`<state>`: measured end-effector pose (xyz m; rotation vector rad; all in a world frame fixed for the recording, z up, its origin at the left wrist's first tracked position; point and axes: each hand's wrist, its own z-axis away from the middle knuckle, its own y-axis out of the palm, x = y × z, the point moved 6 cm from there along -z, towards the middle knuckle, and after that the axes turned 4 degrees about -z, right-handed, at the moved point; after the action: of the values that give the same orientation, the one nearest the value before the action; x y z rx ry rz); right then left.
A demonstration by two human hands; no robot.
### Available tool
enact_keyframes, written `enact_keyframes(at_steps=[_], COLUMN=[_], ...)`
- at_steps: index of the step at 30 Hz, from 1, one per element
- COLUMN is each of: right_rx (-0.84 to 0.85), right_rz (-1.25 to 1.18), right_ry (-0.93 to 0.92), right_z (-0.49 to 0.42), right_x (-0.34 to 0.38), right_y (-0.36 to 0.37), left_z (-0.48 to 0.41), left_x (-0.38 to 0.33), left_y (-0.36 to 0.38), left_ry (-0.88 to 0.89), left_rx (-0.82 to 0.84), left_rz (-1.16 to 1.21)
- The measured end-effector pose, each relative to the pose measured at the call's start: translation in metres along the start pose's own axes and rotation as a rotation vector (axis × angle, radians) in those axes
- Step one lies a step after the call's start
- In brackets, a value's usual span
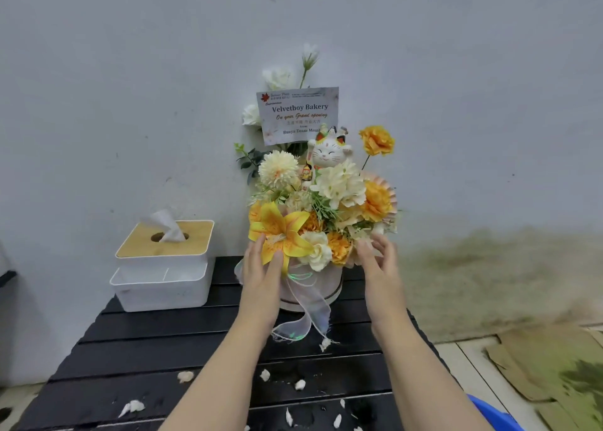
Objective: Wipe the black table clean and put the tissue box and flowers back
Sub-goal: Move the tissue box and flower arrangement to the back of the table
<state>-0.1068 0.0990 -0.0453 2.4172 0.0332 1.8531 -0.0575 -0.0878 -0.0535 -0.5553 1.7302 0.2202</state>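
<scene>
Head: both hands (pixel 261 267) flank flowers (pixel 313 208), table (pixel 163 349).

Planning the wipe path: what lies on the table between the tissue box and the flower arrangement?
In the head view, only bare black table separates the tissue box from the flower arrangement; the left hand is on the arrangement's near side.

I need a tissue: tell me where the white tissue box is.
The white tissue box with a wooden lid sits at the black slatted table's far left corner, left of the flower arrangement.

Pale grey-white wall (pixel 130 71) behind; greenish staining along its lower right (pixel 473 267). Light tiled floor (pixel 463 352) at right with flattened cardboard (pixel 535 365). Blue object (pixel 496 416), partly visible, bottom right. Lighting even.
</scene>
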Motion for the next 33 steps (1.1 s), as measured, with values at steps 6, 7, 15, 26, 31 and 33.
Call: enact_keyframes(at_steps=[6, 7, 15, 26, 31, 33], right_rx=[0.257, 0.274, 0.352, 0.386, 0.338, 0.343], right_rz=[-0.155, -0.172, -0.184, -0.075, 0.131, 0.221], right_ry=[0.206, 0.224, 0.25, 0.286, 0.284, 0.265], right_z=[-0.029, -0.029, -0.014, 0.005, 0.041, 0.064], right_x=[-0.033, -0.036, -0.04, -0.028, -0.012, -0.008], right_y=[0.031, 0.036, 0.073, 0.079, 0.012, -0.024], left_z=[-0.015, -0.017, -0.022, -0.012, 0.027, 0.051], left_x=[0.017, 0.019, 0.028, 0.031, 0.016, 0.009], left_y=[0.015, 0.016, -0.021, -0.057, -0.066, -0.068], left_ry=[-0.093, -0.081, -0.028, -0.18, -0.078, -0.004], left_rx=[0.019, 0.03, -0.01, 0.129, -0.008, -0.055], left_rz=[0.041, 0.051, 0.085, 0.025, -0.281, -0.396])
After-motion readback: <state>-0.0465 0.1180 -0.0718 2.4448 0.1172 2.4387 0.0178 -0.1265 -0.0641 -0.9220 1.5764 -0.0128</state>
